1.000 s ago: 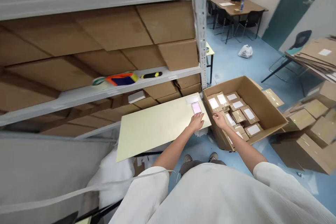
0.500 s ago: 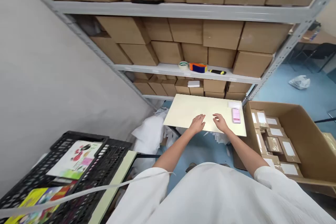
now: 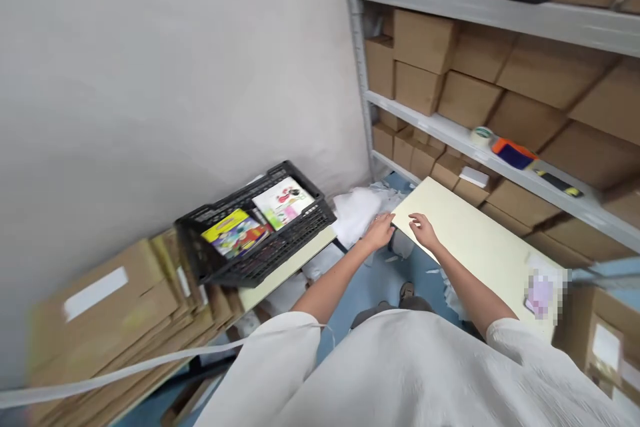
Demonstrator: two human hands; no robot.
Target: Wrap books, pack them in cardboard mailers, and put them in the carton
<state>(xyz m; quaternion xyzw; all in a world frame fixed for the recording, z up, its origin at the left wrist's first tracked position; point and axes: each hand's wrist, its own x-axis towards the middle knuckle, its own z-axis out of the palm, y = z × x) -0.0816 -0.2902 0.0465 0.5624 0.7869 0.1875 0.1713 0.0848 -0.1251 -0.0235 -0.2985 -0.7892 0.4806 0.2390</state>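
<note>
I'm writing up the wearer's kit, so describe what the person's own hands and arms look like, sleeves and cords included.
The left hand and right hand are bare, without gloves; any ring is too small to make out. Both arms come out of loose, short white sleeves. A thin, pale cord runs across the left sleeve.

The person wears a loose white top (image 3: 400, 367) with short, wide sleeves and soft folds, dark grey legwear (image 3: 370, 315), and brownish shoes (image 3: 407, 291). The forearms and fingers (image 3: 419, 217) are bare.
</note>
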